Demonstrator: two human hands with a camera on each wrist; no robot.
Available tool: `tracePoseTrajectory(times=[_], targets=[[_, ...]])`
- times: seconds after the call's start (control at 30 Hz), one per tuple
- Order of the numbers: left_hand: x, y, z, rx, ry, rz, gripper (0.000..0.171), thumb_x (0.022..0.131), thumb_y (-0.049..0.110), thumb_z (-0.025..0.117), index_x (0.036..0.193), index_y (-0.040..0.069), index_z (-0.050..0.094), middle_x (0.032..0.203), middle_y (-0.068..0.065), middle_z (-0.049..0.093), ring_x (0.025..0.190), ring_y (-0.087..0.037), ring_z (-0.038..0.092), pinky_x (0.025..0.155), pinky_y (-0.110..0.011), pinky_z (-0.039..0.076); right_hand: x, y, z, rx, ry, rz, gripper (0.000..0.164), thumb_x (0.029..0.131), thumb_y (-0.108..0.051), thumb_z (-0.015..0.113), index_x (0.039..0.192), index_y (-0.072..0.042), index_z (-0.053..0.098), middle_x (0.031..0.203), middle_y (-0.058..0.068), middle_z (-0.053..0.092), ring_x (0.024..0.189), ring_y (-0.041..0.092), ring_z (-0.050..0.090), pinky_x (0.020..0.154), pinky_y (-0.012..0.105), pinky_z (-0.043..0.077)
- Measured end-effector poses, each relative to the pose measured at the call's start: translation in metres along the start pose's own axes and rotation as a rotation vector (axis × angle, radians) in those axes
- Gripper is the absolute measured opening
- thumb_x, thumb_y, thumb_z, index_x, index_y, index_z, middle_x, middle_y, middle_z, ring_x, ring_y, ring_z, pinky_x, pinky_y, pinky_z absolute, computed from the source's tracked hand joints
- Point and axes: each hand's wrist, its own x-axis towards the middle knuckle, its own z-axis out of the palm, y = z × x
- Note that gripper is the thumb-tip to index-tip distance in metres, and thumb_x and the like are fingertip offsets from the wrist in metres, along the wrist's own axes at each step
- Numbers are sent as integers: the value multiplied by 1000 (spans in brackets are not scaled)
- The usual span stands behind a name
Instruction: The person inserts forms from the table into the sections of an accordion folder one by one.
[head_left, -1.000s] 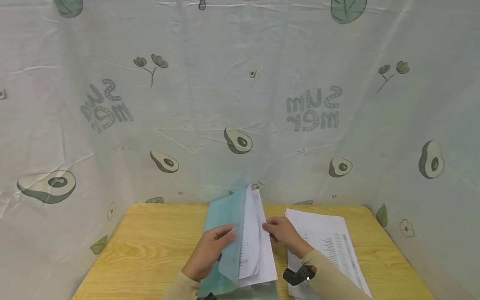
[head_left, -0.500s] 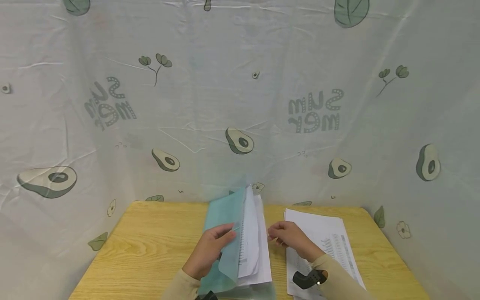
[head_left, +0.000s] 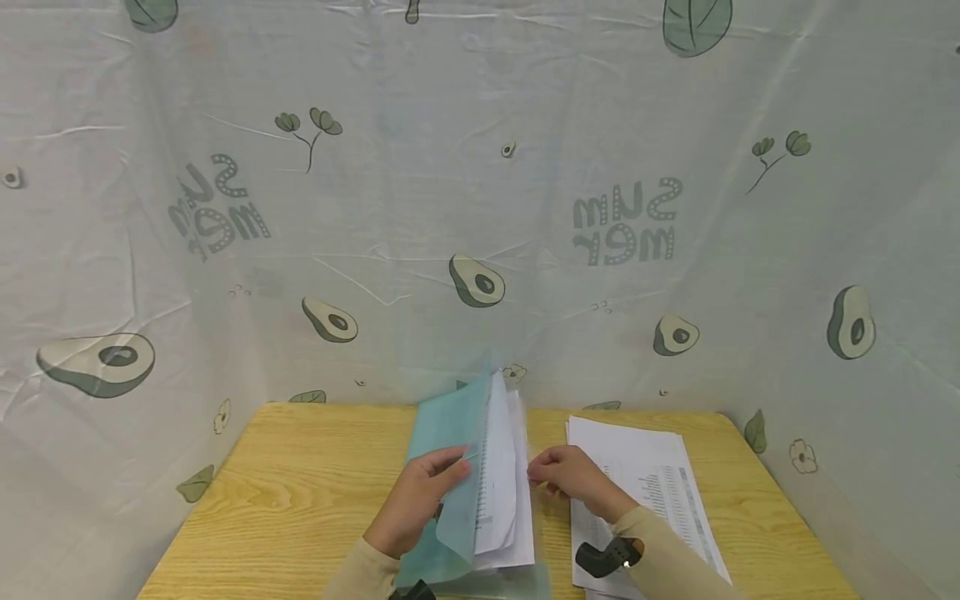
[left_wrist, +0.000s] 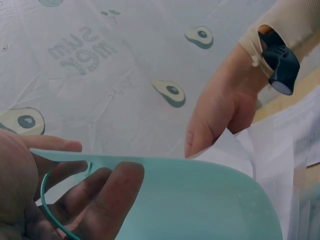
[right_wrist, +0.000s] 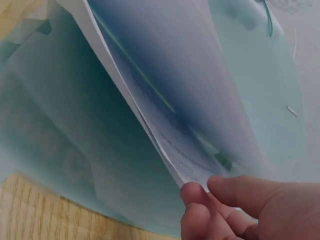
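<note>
A translucent teal document folder [head_left: 444,425] stands half open at the middle of the table, its front cover raised and tilted left. My left hand [head_left: 417,500] holds that cover between thumb and fingers; a thin teal elastic cord [left_wrist: 46,205] loops beside them in the left wrist view. Inside the folder sit white printed papers [head_left: 501,483], slightly fanned. On their right edge, my right hand [head_left: 573,479] pinches the paper with thumb and fingertips, as the right wrist view shows. Part of the folder's back cover [right_wrist: 55,125] lies behind the papers.
A stack of printed sheets [head_left: 660,475] lies on the right of the wooden table [head_left: 300,492], partly beneath my right forearm. A pale curtain [head_left: 405,192] with avocado prints hangs behind the table and along both sides.
My right hand drew off slightly rightward from the papers, then came back left to their edge. The outer sheets sit a little further left. My left hand keeps its hold on the cover.
</note>
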Motion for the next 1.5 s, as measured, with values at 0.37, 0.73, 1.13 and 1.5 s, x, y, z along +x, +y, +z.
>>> tracePoseTrajectory(times=[0.37,0.73,1.13,1.5], targets=[[0,1,3,-3,9,0,52,104,31,65,144,0,58,127,-16,69,88,-12,66,61,-25,53,5,-2,9,0,24,-43,14,98,-12,67,97,1,72,84,4,72,65,16,58,59,30,45],[0,-1,3,9,21,-1,51,103,31,66,144,1,59,124,-14,70,82,-11,64,59,-24,51,1,-1,4,-16,7,-61,15,99,-14,66,101,1,71,88,6,72,71,17,59,63,32,47],[1,-3,0,13,27,-2,51,104,32,65,144,1,58,127,-14,69,83,-11,65,59,-24,52,-21,25,-47,-88,104,37,22,100,-17,67,108,3,69,91,6,72,77,20,61,66,34,51],[0,-1,1,13,12,-9,54,104,34,65,146,1,57,130,-17,67,88,-12,67,62,-25,54,-42,76,-113,-229,272,173,19,98,-16,67,105,1,70,93,6,68,84,21,61,68,34,51]])
